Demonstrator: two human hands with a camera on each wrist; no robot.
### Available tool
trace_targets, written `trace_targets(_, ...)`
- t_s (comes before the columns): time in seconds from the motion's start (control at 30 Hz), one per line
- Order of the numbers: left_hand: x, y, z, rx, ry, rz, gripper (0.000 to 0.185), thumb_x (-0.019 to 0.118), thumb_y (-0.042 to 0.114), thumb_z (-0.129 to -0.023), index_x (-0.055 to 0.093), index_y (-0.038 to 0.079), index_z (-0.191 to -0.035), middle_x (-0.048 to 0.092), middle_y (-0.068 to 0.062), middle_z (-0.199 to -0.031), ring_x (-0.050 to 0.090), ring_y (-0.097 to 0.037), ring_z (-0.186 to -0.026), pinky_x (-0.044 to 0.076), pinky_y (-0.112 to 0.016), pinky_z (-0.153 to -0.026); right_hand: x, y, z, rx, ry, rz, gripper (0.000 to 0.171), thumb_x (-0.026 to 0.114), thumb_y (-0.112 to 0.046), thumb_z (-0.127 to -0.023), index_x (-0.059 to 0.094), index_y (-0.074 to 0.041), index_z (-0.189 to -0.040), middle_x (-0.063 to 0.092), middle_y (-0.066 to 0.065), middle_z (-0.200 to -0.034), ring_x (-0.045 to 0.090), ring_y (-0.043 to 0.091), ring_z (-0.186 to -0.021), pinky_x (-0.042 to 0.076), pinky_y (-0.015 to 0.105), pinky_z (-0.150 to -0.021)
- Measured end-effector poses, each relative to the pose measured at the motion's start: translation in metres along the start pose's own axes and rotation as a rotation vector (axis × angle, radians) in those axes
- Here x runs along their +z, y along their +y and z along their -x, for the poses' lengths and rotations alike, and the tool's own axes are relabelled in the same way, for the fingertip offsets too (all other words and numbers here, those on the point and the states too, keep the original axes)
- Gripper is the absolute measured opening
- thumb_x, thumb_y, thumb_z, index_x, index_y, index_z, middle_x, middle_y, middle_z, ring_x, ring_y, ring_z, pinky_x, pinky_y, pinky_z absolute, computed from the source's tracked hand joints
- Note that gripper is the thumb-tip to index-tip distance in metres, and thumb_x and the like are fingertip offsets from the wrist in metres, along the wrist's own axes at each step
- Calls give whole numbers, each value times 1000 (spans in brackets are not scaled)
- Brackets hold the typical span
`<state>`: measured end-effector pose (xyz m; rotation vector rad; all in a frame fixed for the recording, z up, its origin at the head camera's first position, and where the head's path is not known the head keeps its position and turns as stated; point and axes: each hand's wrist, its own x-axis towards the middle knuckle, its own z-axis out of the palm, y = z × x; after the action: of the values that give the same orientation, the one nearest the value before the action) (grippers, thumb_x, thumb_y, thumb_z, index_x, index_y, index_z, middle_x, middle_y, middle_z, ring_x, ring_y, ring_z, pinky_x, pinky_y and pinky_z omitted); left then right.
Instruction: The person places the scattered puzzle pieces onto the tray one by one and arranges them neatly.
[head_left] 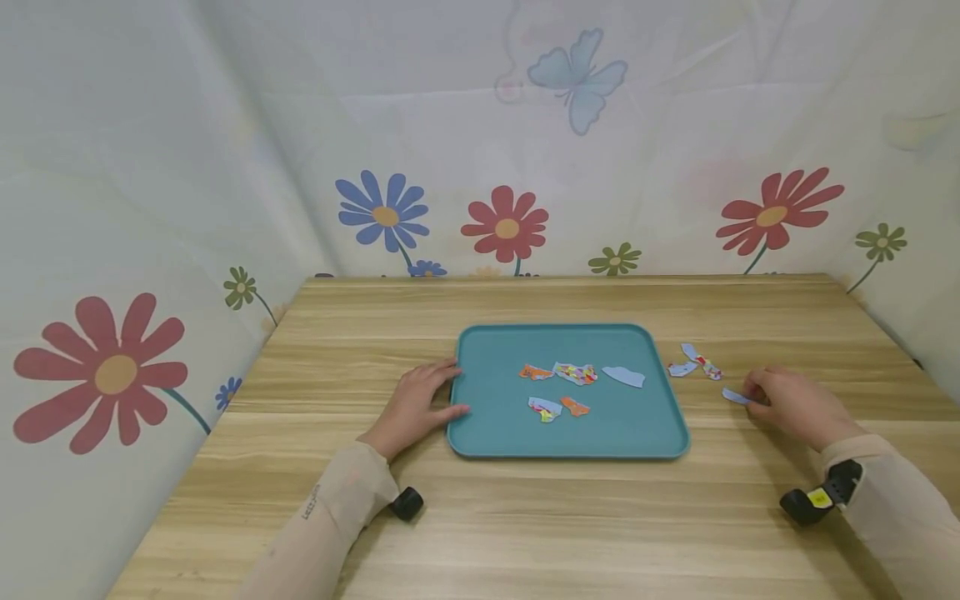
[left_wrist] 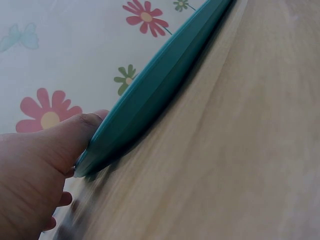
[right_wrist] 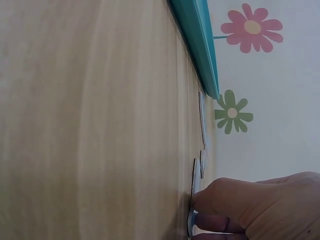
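In the head view my right hand (head_left: 798, 404) pinches a small light-blue paper piece (head_left: 735, 397) low over the table, right of the tray. The right wrist view shows the thumb and fingers of that hand (right_wrist: 265, 207) on the thin piece (right_wrist: 195, 177). My left hand (head_left: 416, 404) rests at the left rim of a teal tray (head_left: 487, 437), its thumb over the edge. On the tray lie a multicoloured piece (head_left: 576, 372), a plain blue piece (head_left: 624, 377), a blue-and-yellow piece (head_left: 545, 408) and orange pieces (head_left: 575, 406).
Several more paper pieces (head_left: 705, 367) lie on the wooden table (head_left: 570, 525), just outside the tray's right rim. A flower-printed cloth (head_left: 645, 150) hangs behind the table and along its sides. Each wrist carries a black camera (head_left: 407, 503).
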<state>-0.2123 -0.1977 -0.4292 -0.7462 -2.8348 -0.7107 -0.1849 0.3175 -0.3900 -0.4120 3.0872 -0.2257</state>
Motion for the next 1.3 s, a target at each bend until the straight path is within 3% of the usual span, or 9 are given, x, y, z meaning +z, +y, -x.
trace_targets(0.2,-1,1,0,-11,-16,-7,65,71,42,-84,53,7,-136,47,-10,-147,42,-35,-136,32,-58,-111,0,-2,0,8,-3,4,10,71,-9,-78,62,-7,-80,55,3,-73,49,14,-66,41,32,-54)
trace_targets(0.67,-1,0,-1,-15,-19,-7,66,71,43,-84,53,7,-136,47,-10,-148,42,-35,-136,31,-57,-111,0,-3,1,37,-20,15,11,71,-9,-79,61,-6,-83,57,3,-75,50,15,-66,43,32,-55)
trace_targets(1.0,-2,1,-1,-18,-20,-3,65,71,43,-84,53,7,-136,47,-10,-148,42,-35,-136,31,-57,-112,-3,1,4,19,6,-4,15,69,-10,-77,65,-1,-89,65,7,-79,60,19,-70,49,39,-58)
trace_targets(1.3,-2,0,-1,-31,-34,0,66,70,44,-85,53,8,-137,46,-9,-148,41,-34,-137,30,-56,-113,-13,-8,4,-10,42,-3,14,69,-12,-80,66,-2,-89,66,4,-78,59,14,-67,47,31,-56)
